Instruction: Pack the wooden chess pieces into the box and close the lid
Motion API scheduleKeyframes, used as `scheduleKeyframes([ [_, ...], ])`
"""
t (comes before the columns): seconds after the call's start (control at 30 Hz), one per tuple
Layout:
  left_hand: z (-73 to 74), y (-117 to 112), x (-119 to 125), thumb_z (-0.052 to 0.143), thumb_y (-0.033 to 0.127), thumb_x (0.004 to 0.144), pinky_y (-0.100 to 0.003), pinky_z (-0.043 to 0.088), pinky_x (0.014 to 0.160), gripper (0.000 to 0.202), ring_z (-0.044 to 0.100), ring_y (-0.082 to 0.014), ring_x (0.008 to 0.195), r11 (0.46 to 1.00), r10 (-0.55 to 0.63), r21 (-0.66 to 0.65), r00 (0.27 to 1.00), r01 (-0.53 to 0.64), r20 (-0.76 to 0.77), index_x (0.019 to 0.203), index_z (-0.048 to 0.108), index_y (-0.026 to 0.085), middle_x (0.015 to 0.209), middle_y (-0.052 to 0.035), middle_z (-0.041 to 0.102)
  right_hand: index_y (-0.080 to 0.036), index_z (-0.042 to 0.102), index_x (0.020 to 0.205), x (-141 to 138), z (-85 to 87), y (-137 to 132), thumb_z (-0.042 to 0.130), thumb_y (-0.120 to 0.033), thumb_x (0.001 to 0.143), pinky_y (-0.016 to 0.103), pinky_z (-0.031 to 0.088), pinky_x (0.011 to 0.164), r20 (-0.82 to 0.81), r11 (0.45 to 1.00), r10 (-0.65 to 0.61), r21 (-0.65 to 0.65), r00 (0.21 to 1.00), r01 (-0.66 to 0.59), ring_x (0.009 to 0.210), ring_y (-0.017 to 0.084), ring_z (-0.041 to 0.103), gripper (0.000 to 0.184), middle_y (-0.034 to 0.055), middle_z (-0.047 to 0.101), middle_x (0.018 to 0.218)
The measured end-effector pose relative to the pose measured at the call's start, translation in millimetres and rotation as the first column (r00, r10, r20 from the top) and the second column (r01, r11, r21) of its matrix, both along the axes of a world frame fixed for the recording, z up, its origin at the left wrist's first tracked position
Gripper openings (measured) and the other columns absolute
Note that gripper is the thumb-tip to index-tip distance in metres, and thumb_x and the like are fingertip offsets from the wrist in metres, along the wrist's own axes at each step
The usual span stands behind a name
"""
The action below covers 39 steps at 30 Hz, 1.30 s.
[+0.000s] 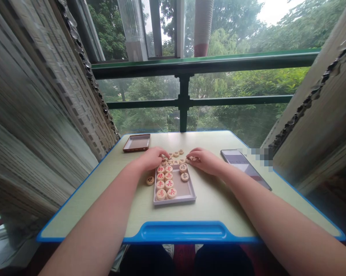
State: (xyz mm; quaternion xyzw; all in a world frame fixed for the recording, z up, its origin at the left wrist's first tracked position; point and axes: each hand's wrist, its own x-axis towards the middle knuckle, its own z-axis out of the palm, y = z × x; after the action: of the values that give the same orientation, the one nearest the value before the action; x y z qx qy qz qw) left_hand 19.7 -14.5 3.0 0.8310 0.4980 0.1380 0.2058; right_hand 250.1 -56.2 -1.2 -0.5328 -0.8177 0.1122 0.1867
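Note:
A shallow grey tray (187,195) lies in the middle of a small pale table (216,199) with a blue rim. Several round wooden Chinese chess pieces (168,183) with red characters sit in rows in its left half, and two with dark characters (184,172) lie near its top. More loose pieces (175,154) lie on the table beyond the tray, and one piece (150,180) lies left of it. My left hand (151,158) rests at the tray's far left corner, fingers curled on the loose pieces. My right hand (206,160) pinches a piece (193,158) at the far right corner.
A brown tray lid (137,142) lies at the table's far left. A dark phone (244,168) lies to the right of my right hand. Curtains (46,103) hang on both sides, and a green railing (184,99) with a window stands behind the table.

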Motion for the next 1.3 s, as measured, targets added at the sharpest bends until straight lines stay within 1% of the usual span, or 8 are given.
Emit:
scheduleKeyframes([
  [0.13,-3.5,3.1,-0.5,0.042,0.006,0.065,-0.025,0.044,0.087,0.041,0.057,-0.0184,0.099,1.0,-0.017,-0.001,1.0,0.017,0.023,0.093,0.07,0.018,0.115,-0.0047,0.062,-0.02,0.068,0.101,-0.1,-4.4,3.0,0.055,-0.025,0.082,0.028,0.045,0.085,-0.001,0.999,0.006,0.051,1.0,-0.005,0.091,0.019,0.06,0.023,0.0094,0.06,0.111],
  [0.3,-7.2,4.1,1.4,0.041,0.001,0.06,-0.023,0.043,0.089,0.05,0.057,-0.0177,0.101,1.0,0.026,-0.003,1.0,-0.026,0.016,0.096,0.071,0.02,0.12,-0.002,0.06,-0.018,0.066,0.104,1.4,-7.6,5.0,0.052,-0.025,0.083,0.029,0.043,0.087,0.053,0.998,0.014,0.06,0.999,-0.017,0.093,0.019,0.059,0.026,0.0104,0.061,0.108],
  [0.47,-11.5,6.1,2.1,0.04,0.0,0.06,-0.023,0.044,0.089,0.05,0.059,-0.0176,0.097,0.997,0.025,0.067,1.0,-0.026,0.015,0.093,0.071,0.021,0.113,-0.0012,0.064,-0.018,0.064,0.106,0.7,-8.1,4.4,0.051,-0.021,0.082,0.03,0.041,0.089,0.093,0.997,0.004,0.074,0.996,-0.011,0.097,0.02,0.057,0.028,0.0115,0.06,0.11],
  [0.7,-13.8,9.2,0.4,0.039,0.001,0.064,-0.022,0.044,0.087,0.048,0.06,-0.0164,0.095,0.997,0.058,0.055,0.998,-0.06,0.029,0.092,0.071,0.022,0.109,-0.0011,0.065,-0.018,0.064,0.106,-0.1,-8.6,5.4,0.05,-0.021,0.084,0.027,0.042,0.085,0.098,0.998,0.008,0.061,0.995,-0.014,0.092,0.017,0.058,0.026,0.0108,0.06,0.111],
  [0.8,-12.5,9.2,0.7,0.039,0.002,0.066,-0.023,0.043,0.088,0.043,0.059,-0.0166,0.095,0.991,0.059,0.118,0.998,-0.06,0.019,0.086,0.072,0.02,0.108,-0.0019,0.065,-0.017,0.062,0.109,0.9,-5.5,4.0,0.052,-0.026,0.084,0.026,0.043,0.082,0.096,0.999,-0.037,0.042,0.995,0.033,0.089,0.017,0.059,0.028,0.0114,0.059,0.113],
  [0.9,-9.4,8.3,0.2,0.039,0.004,0.066,-0.024,0.044,0.086,0.038,0.059,-0.017,0.092,0.983,0.081,0.168,0.997,-0.077,-0.017,0.077,0.072,0.019,0.1,-0.0026,0.067,-0.017,0.061,0.111,1.7,0.0,1.3,0.053,-0.029,0.082,0.026,0.044,0.08,0.095,0.996,-0.091,0.01,0.991,0.091,0.087,0.018,0.06,0.032,0.0111,0.058,0.114],
  [1.07,-5.8,7.0,-0.3,0.041,0.005,0.066,-0.024,0.045,0.083,0.04,0.06,-0.0173,0.09,0.987,0.118,0.115,0.992,-0.112,-0.05,0.085,0.073,0.021,0.098,-0.0024,0.068,-0.018,0.059,0.113,2.5,4.5,-0.3,0.052,-0.014,0.074,0.023,0.043,0.077,0.114,0.993,-0.108,-0.038,0.988,0.113,0.083,0.016,0.06,0.04,0.009,0.058,0.114],
  [1.3,-10.1,9.3,-1.0,0.041,0.006,0.067,-0.025,0.045,0.084,0.044,0.06,-0.0182,0.093,0.987,0.151,0.064,0.988,-0.148,-0.037,0.095,0.07,0.022,0.101,-0.0028,0.068,-0.02,0.063,0.105,1.9,1.2,1.2,0.05,-0.015,0.077,0.023,0.042,0.074,0.116,0.992,-0.126,-0.014,0.985,0.128,0.079,0.014,0.06,0.031,0.0072,0.06,0.11],
])
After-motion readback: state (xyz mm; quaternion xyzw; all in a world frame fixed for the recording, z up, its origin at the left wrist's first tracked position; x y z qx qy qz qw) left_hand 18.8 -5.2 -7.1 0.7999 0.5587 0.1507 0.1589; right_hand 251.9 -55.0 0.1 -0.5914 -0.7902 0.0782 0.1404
